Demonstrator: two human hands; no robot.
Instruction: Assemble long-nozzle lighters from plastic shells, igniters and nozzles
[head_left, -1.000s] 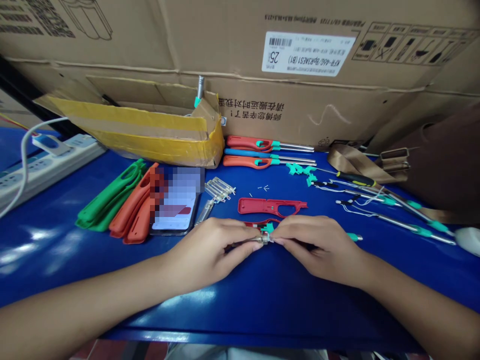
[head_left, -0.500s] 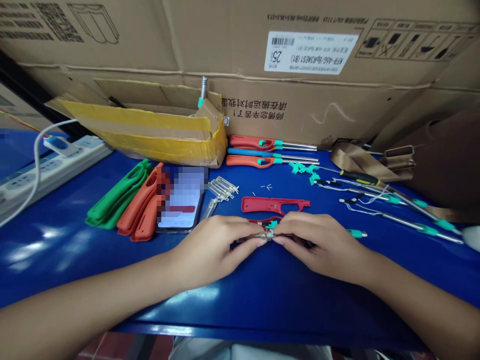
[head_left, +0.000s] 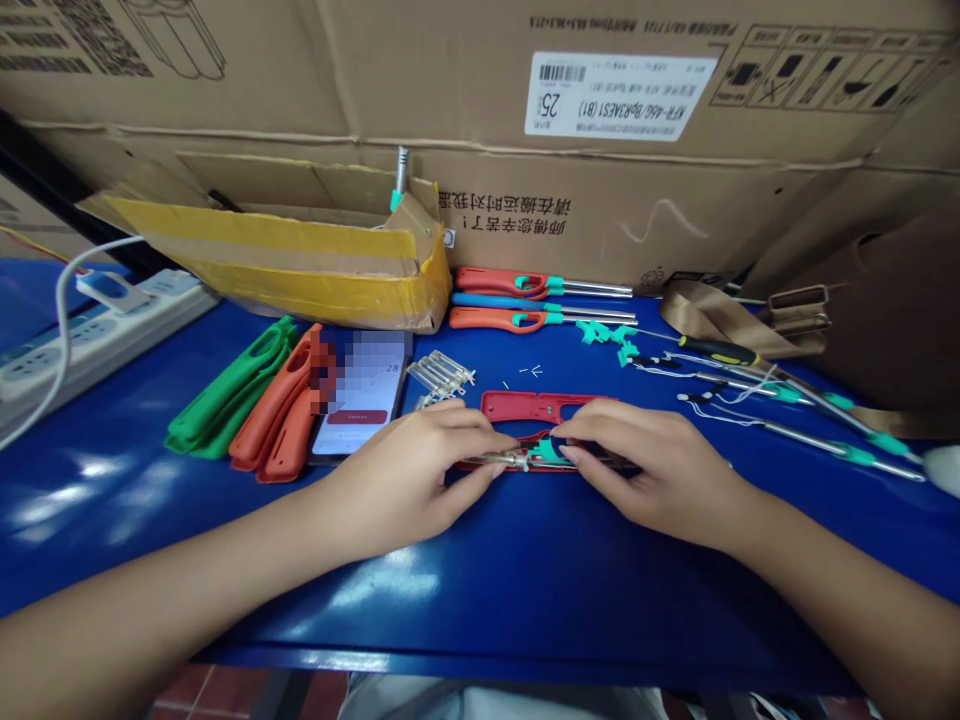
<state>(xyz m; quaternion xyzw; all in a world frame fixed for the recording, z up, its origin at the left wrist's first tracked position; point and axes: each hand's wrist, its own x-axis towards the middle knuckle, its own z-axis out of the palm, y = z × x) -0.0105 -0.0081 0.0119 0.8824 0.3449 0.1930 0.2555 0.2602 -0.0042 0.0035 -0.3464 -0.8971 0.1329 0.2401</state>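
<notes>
My left hand (head_left: pixel 409 465) and my right hand (head_left: pixel 652 460) meet over a red lighter shell half (head_left: pixel 487 464) lying on the blue table (head_left: pixel 525 580). Both pinch a thin metal tube with a teal trigger piece (head_left: pixel 546 452), pressing it down into that shell. A second red shell half (head_left: pixel 525 405) lies just behind the hands. Small clear metal-tipped parts (head_left: pixel 442 372) lie left of it, beyond my left hand.
Green (head_left: pixel 225 390) and orange shell halves (head_left: pixel 281 415) and a phone (head_left: pixel 360 395) lie at the left. Finished lighters (head_left: pixel 525 300) lie by the cardboard wall. Wired metal tubes (head_left: pixel 787 420) and a screwdriver (head_left: pixel 720 352) lie right. An open yellow-taped box (head_left: pixel 300 260) and power strip (head_left: pixel 90 320) stand far left.
Both hands moved a little away from me and lowered the tube and teal piece into the red shell half on the table.
</notes>
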